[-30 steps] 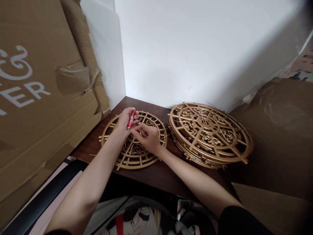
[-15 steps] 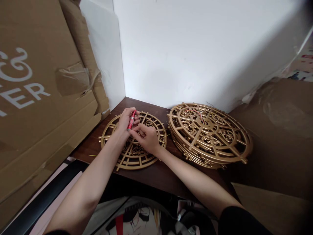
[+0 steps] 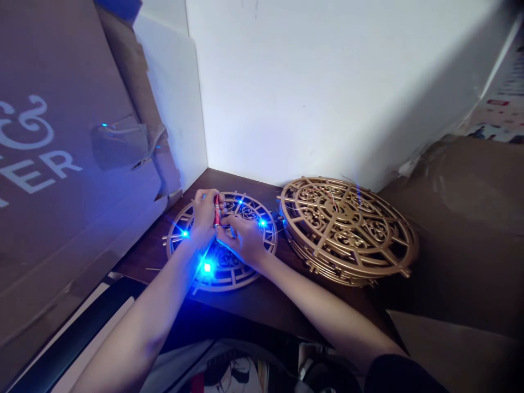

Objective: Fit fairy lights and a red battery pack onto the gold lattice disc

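My left hand [image 3: 203, 218] is closed around a red battery stack [image 3: 216, 211], which looks like two red cylindrical batteries end to end. The thumb and forefinger of my right hand [image 3: 243, 237] press at its lower end; any wire ends between those fingers are too small to make out. Beneath both hands lies a gold round openwork frame [image 3: 234, 285] with scrolled inserts, flat on the dark brown table [image 3: 262, 300]. Several blue lights [image 3: 207, 267] glow around its ring, and my hands and left forearm hide part of it.
To the right rises a stack of similar gold frames [image 3: 347, 229] with thin wires on top. A large cardboard box [image 3: 49, 229] stands on the left, and brown cardboard [image 3: 462, 218] on the right. A white panel [image 3: 295, 98] closes off the back.
The blue lights on the lower frame have come on, casting blue over my hands and the left box. The batteries have turned more upright in view, and my right fingers have closed in on them.
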A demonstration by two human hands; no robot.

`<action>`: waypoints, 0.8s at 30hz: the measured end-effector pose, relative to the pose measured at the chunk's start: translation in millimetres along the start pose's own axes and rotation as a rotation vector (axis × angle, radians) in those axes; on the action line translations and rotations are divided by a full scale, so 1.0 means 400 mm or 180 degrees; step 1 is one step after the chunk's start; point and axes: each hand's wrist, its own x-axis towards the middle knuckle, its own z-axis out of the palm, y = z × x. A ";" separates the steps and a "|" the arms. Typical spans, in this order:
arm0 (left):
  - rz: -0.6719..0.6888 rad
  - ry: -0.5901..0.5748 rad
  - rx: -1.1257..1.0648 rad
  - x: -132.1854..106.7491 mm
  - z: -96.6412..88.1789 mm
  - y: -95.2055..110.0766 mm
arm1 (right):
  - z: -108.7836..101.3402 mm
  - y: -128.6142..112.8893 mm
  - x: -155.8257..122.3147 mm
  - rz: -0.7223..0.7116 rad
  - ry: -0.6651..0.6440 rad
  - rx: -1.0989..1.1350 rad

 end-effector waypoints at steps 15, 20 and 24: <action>-0.0042 -0.0062 0.0096 0.002 -0.018 0.002 | 0.005 -0.007 0.004 -0.0146 -0.0349 -0.0520; -0.0060 -0.0154 0.0101 -0.002 -0.020 0.007 | 0.007 -0.007 0.007 -0.0224 -0.0359 -0.0549; -0.0210 -0.0350 -0.0016 0.005 -0.026 0.009 | 0.009 -0.007 0.011 -0.0445 -0.0221 -0.0401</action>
